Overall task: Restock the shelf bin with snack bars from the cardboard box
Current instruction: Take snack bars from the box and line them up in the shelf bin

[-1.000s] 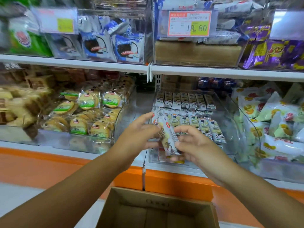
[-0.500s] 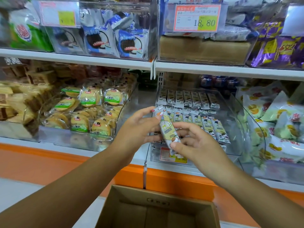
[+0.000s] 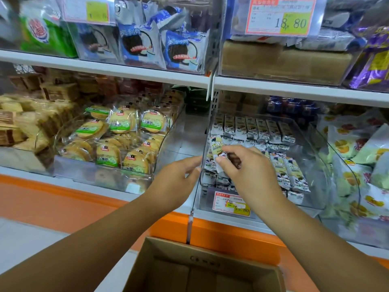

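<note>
- right hand (image 3: 242, 171): fingers curled, thumb and fingertips pinching the lower end of one snack bar (image 3: 216, 147); a firm pinch, with no gap showing between skin and wrapper.
- snack bar, held: pale yellow and white wrapper, tilted with its free end up and to the left; it sits over the front left part of the shelf bin (image 3: 315, 182), just above the bars already lying there.
- left hand (image 3: 179, 178): loose, fingers nearly straight and holding nothing; the fingertips (image 3: 196, 163) reach the bin's left front edge, and whether they touch the plastic cannot be told.
- shelf bin: clear plastic, on the lower shelf, to the right of the shelf divider; a price label (image 3: 231, 204) is fixed on its front wall.
- stocked bars (image 3: 259, 127): an upright row along the back of the bin, with more lying flat toward the front and right.
- cardboard box (image 3: 200, 268): open at the top, below both forearms and in front of the orange shelf base (image 3: 63, 205).
- round cakes (image 3: 126, 142): clear wrappers with green labels, in the neighbouring bin to the left.
- price tag (image 3: 280, 15): on the upper shelf, reads 18.80.
</note>
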